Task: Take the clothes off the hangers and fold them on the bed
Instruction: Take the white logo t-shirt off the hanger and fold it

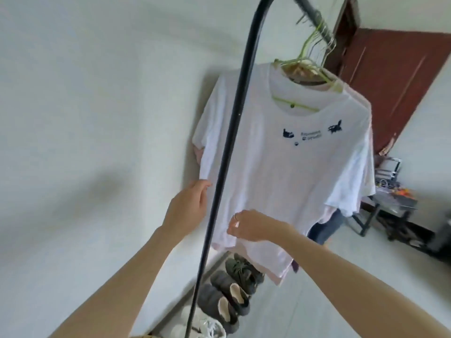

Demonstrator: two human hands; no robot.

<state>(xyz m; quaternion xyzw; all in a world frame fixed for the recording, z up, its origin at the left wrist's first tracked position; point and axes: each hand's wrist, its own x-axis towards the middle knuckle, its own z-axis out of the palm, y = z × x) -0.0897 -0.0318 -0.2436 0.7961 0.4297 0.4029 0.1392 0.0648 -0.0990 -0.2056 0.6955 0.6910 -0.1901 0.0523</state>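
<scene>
Two hands worked the white T-shirt (280, 167), which hung on a green hanger (314, 69) near the rack's (234, 132) top corner: left hand (189, 206) holding its side edge, right hand (249, 226) pinching the lower front, probably to draw it off.

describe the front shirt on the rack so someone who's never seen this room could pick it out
Find the black clothes rack against the pale wall, left of the red-brown door. On its front light green hanger hangs the white t-shirt, held low down by both hands. Unlike the pinkish shirts behind, it has small dark blue prints below the collar.
</scene>
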